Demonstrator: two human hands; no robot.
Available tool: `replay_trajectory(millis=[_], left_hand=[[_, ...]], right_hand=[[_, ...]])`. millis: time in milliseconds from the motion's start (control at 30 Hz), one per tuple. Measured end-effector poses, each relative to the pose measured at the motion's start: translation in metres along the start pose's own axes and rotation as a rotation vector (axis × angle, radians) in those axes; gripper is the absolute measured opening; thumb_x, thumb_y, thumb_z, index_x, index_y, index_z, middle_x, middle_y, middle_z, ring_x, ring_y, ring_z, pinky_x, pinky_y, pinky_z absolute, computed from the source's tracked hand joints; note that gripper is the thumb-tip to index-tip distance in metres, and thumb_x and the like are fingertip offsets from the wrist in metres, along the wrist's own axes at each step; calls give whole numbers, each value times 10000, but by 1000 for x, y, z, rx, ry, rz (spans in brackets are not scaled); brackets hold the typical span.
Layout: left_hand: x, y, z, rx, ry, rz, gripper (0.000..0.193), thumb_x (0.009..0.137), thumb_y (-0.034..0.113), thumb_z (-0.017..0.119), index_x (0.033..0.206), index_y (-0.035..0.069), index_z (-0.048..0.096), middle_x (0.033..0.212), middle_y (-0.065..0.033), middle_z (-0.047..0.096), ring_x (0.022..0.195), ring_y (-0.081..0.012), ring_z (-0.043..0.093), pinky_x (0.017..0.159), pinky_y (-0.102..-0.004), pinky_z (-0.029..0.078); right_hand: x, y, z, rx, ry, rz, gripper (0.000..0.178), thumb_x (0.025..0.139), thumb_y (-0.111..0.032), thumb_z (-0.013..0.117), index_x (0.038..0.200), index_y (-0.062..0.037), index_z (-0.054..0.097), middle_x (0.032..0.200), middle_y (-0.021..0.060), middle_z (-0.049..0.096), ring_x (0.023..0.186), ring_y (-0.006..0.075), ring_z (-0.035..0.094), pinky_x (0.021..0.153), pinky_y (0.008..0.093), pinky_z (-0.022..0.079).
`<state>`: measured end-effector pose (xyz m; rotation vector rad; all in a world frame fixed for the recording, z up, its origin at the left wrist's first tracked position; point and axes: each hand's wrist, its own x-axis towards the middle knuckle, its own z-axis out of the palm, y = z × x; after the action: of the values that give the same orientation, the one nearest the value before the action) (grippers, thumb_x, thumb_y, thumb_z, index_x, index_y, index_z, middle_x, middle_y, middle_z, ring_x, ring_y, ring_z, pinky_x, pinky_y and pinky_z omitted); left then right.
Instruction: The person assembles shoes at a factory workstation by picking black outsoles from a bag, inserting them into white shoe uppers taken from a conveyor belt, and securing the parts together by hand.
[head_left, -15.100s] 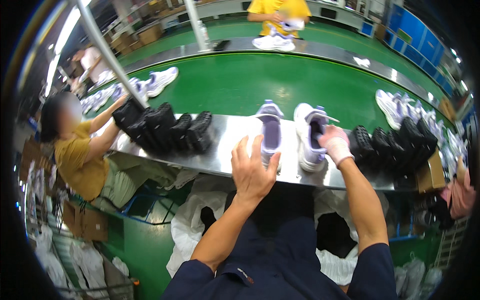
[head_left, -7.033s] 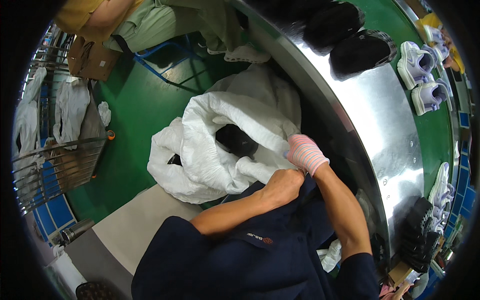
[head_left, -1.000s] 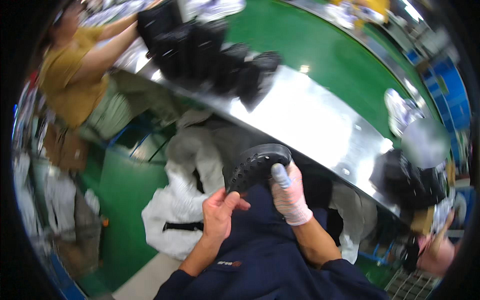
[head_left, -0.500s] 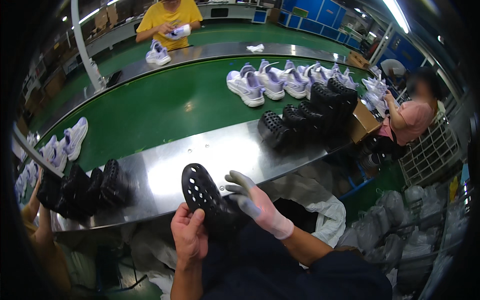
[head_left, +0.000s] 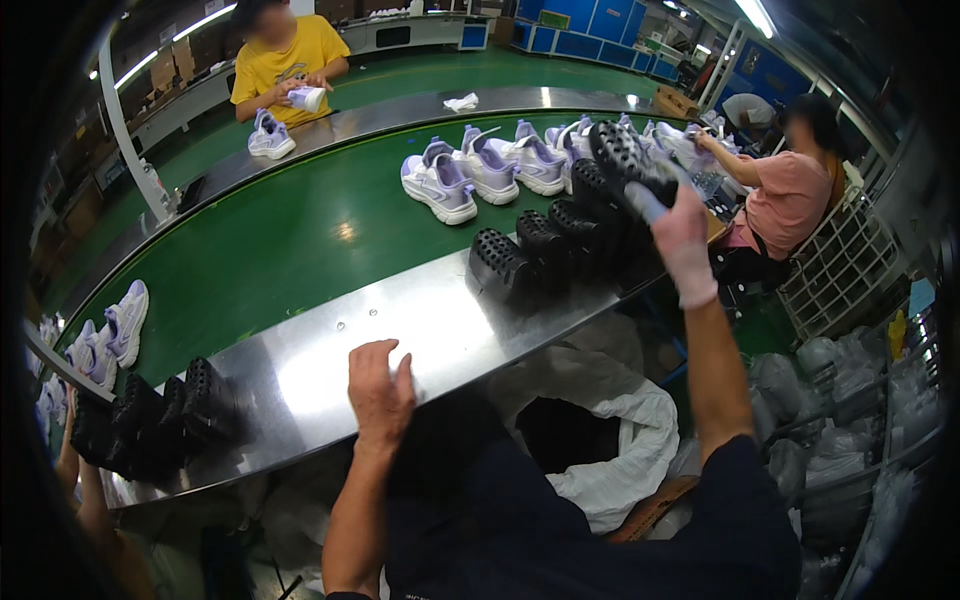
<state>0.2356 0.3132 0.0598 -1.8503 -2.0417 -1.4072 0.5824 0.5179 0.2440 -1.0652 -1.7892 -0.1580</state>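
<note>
My gloved right hand (head_left: pixel 680 235) is stretched out to the right, over a row of black perforated clogs. Its fingers are round the edge of a black clog (head_left: pixel 625 160) at the top of that row; the grip is partly blurred. Just below and to the left stand more black clogs (head_left: pixel 500 265) on the metal ledge. My bare left hand (head_left: pixel 380 390) hovers above the ledge's front edge, thumb and fingers apart, holding nothing.
A green conveyor belt (head_left: pixel 300 260) runs behind the metal ledge (head_left: pixel 330 370), carrying white and lilac sneakers (head_left: pixel 440 185). More clogs (head_left: pixel 205 400) stand at left. An open white sack (head_left: pixel 650 440) is below the ledge. Co-workers (head_left: pixel 290 70) sit across and at right.
The black clog held in front of me has left my left hand. My right hand has swung far right to the clog row, and the view has shifted slightly to the right.
</note>
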Motion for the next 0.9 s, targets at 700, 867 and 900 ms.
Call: replay_trajectory(millis=[700, 867, 900], left_hand=[[-14, -24, 21, 51, 68, -30, 62, 839, 12, 685, 900, 11, 678, 1011, -134, 658, 989, -321, 605, 882, -425, 474], [-9, -12, 24, 136, 53, -3, 73, 832, 13, 700, 900, -1, 678, 1008, -144, 647, 1000, -323, 604, 885, -428, 468], [-9, -13, 22, 152, 52, -3, 75, 830, 13, 702, 899, -3, 679, 1008, -146, 645, 1002, -324, 604, 887, -428, 467]], right_hand=[[55, 71, 54, -545, -344, 219, 844, 813, -619, 765, 1411, -57, 567, 1369, 221, 629, 1296, 382, 578, 1098, 486, 448], [86, -11, 91, -317, -374, -159, 491, 891, -454, 720, 1189, -65, 725, 1099, 257, 715, 1042, 416, 687, 920, 471, 542], [88, -26, 116, -265, -565, -121, 571, 867, -439, 757, 1237, -9, 691, 1145, 275, 704, 1102, 425, 669, 968, 441, 522]])
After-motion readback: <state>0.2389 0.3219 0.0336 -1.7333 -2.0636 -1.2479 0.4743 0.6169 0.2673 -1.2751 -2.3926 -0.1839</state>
